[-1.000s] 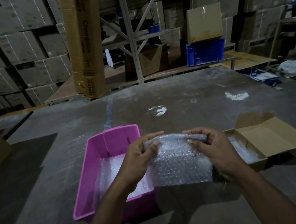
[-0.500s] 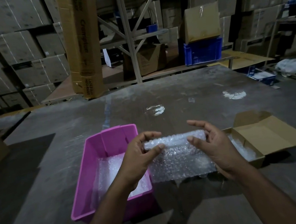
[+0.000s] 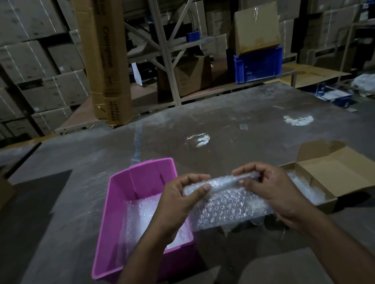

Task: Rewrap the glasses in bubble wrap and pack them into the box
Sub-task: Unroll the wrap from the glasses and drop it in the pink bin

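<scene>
- A person's left hand (image 3: 179,204) and right hand (image 3: 271,190) hold a roll of bubble wrap (image 3: 227,199) above the grey tabletop (image 3: 227,123), each grip pinched on one end of the rolled top edge, thumbs in front.
- The glass is presumably inside the roll; it cannot be made out through the plastic.
- Risk: the loose lower flap hangs free and could let the roll unwind or the glass slide out an open end.
- The cardboard box (image 3: 342,166) sits open just right of the hands, some wrap already inside.
- A pink bin (image 3: 138,181) crowds the left; the far tabletop offers open room.
</scene>
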Tool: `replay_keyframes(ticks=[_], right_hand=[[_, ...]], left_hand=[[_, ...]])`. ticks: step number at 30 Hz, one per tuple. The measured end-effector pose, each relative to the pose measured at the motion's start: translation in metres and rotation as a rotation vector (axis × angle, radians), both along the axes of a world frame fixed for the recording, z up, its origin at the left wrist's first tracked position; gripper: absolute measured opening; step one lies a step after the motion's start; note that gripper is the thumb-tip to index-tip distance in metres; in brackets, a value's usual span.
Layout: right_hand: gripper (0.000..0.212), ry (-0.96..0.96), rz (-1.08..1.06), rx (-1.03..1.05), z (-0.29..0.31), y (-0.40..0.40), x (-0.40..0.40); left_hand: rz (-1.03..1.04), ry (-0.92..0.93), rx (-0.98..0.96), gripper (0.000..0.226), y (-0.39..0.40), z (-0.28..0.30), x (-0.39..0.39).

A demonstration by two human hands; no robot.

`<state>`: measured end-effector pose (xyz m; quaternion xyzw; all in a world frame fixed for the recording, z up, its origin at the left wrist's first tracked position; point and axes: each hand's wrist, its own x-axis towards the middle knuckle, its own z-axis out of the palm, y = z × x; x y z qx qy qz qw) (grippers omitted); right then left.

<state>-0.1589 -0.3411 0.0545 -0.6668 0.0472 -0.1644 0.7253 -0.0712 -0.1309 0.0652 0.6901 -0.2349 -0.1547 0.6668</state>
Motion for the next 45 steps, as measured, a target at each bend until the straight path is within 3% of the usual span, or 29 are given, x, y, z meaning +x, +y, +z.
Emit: replay_keyframes(ticks=[4, 11, 17, 19, 21, 26, 29, 32, 35, 39, 45], right_hand=[[0.033, 0.001, 0.100, 0.053, 0.000, 0.001, -0.002], [0.021, -0.006, 0.056, -0.059, 0.001, 0.006, 0.001], [0.022, -0.009, 0.015, -0.052, 0.001, 0.004, 0.005], [0.036, -0.016, 0.060, 0.000, 0.003, 0.004, 0.003], [0.041, -0.008, 0.059, 0.013, 0.004, 0.005, 0.003], [0.013, -0.015, -0.016, -0.103, -0.002, 0.002, 0.007], [0.019, -0.038, 0.000, -0.153, 0.001, 0.001, 0.005], [0.037, 0.012, 0.062, -0.021, 0.003, 0.003, 0.004], [0.025, 0.043, 0.045, 0.049, 0.004, 0.003, 0.006], [0.018, 0.046, 0.015, -0.054, 0.003, -0.004, 0.006], [0.034, -0.013, -0.010, -0.102, 0.011, -0.008, 0.006]], left_hand=[[0.004, -0.016, -0.020, 0.028, 0.002, 0.000, 0.003], [0.057, -0.004, -0.024, 0.048, 0.005, 0.004, -0.001], [-0.008, 0.053, -0.048, 0.022, 0.005, 0.003, -0.001], [0.003, 0.067, -0.068, 0.016, 0.005, 0.001, 0.002], [-0.010, 0.064, -0.074, 0.018, 0.005, 0.000, 0.003], [-0.070, 0.122, -0.140, 0.032, 0.002, 0.001, 0.001], [-0.025, 0.117, -0.152, 0.019, -0.001, 0.001, 0.002], [-0.002, 0.055, -0.136, 0.013, -0.001, -0.002, 0.006], [-0.031, 0.019, -0.104, 0.026, 0.001, -0.003, 0.009], [-0.093, 0.038, -0.045, 0.044, 0.000, -0.002, 0.008], [-0.154, 0.049, 0.050, 0.024, -0.011, -0.008, 0.004]])
